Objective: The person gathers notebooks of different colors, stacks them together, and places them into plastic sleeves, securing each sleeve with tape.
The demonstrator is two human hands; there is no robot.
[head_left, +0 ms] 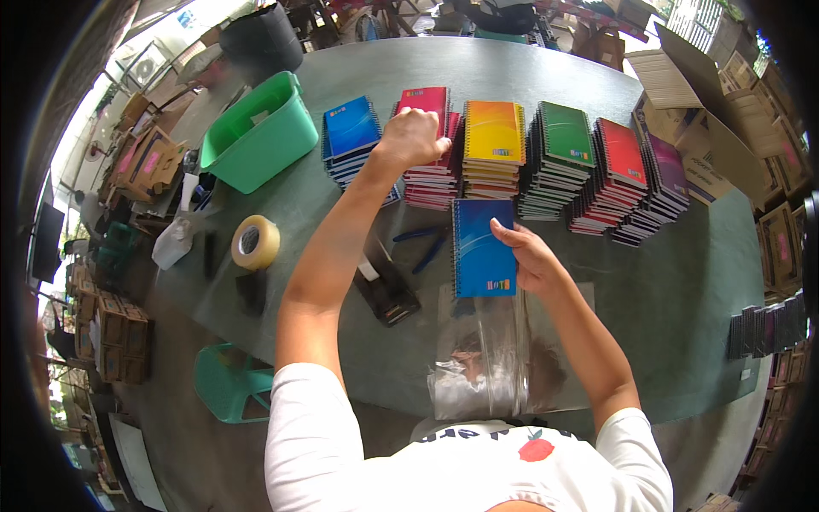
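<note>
My right hand point(527, 254) grips a blue spiral notebook point(482, 247) by its right edge, thumb on the cover and fingers behind. It is held above the near middle of the table. My left hand point(415, 136) reaches to the top of the pink notebook stack point(429, 189). Its fingers are curled closed on the top pink notebook point(424, 99), partly covering it. To the left is a stack of blue notebooks point(352, 128). Rightward stand stacks of yellow point(493, 132), green point(563, 132), red point(621, 152) and purple notebooks point(667, 166).
Clear plastic bags point(478, 367) lie in front of me. A black stapler-like tool point(386, 290), blue-handled pliers point(426, 247) and a tape roll point(256, 242) are nearby. A green bin point(260, 136) stands far left, an open carton point(695, 128) far right. A green stool point(230, 384) stands below left.
</note>
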